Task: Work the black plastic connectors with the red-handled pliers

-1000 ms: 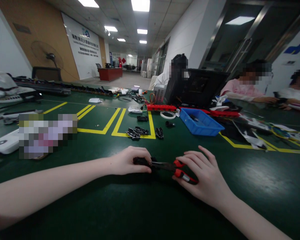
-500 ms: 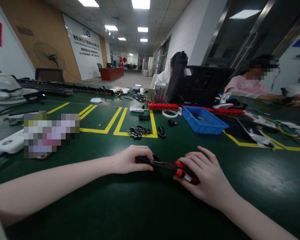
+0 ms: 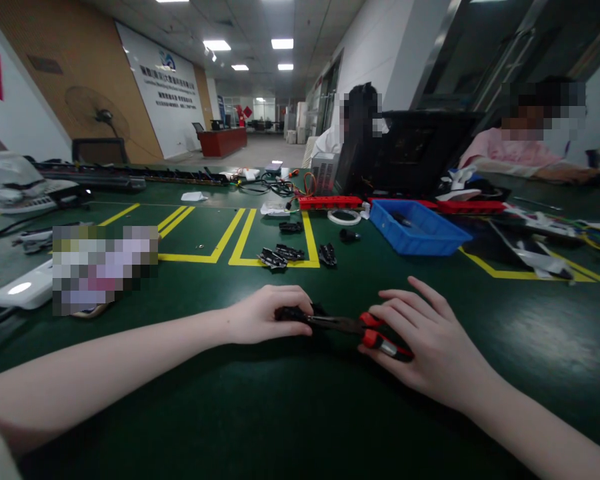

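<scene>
Low over the green table [image 3: 260, 413], my left hand [image 3: 267, 315] is closed around a small black part [image 3: 291, 313]; most of the part is hidden by the fingers. My right hand [image 3: 423, 340] grips long-nose pliers [image 3: 377, 333] by their red and black handles, with some fingers raised off the grip. The pliers point left, and their jaws meet the black part beside my left fingertips. Whether the jaws are clamped on it I cannot tell. Beyond my hands lie several similar black pieces [image 3: 290, 252] on and around a yellow-taped outline.
A blue bin [image 3: 417, 230] holding dark pieces stands at the back right, near a white tape ring [image 3: 344, 217] and red power strips [image 3: 330, 203]. A phone [image 3: 107, 270] and a white device [image 3: 23, 287] lie at left. Two people [image 3: 523, 147] sit across the table.
The view has turned slightly, shifting the scene a little. Both hands keep their hold on the black part and the pliers, with little visible change between them.
</scene>
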`<action>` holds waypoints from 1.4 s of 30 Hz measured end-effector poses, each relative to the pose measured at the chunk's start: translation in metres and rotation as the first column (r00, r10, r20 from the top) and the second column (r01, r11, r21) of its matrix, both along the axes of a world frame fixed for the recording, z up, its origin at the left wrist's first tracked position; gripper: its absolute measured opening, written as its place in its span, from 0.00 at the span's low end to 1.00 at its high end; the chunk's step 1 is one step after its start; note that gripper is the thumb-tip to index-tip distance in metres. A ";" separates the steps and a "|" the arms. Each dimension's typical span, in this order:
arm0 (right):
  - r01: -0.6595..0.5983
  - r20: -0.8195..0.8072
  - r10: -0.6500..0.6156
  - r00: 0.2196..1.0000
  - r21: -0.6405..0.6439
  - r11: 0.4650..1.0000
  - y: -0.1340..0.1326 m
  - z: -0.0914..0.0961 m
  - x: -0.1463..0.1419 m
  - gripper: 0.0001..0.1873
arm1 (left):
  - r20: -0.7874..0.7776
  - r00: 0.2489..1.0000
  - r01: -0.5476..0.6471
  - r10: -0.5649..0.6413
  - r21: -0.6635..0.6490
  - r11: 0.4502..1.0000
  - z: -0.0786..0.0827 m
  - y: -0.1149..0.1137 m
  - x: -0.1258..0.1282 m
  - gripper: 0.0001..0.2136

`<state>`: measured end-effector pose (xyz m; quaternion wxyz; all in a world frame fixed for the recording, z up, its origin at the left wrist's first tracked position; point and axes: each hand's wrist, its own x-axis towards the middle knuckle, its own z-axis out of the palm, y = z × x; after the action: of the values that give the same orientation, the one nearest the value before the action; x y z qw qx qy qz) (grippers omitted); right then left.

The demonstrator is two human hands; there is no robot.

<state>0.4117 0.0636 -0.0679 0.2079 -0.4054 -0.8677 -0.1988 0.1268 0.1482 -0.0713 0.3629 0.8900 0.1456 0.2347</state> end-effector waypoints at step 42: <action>-0.019 -0.045 0.018 0.999 -0.022 1.000 -0.006 -0.009 -0.005 0.21 | -0.054 0.998 -0.020 0.023 0.050 0.999 -0.005 0.002 -0.001 0.07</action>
<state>0.4066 0.0573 -0.0772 0.2248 -0.4039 -0.8687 -0.1779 0.1258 0.1498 -0.0760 0.3342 0.9030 0.1591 0.2179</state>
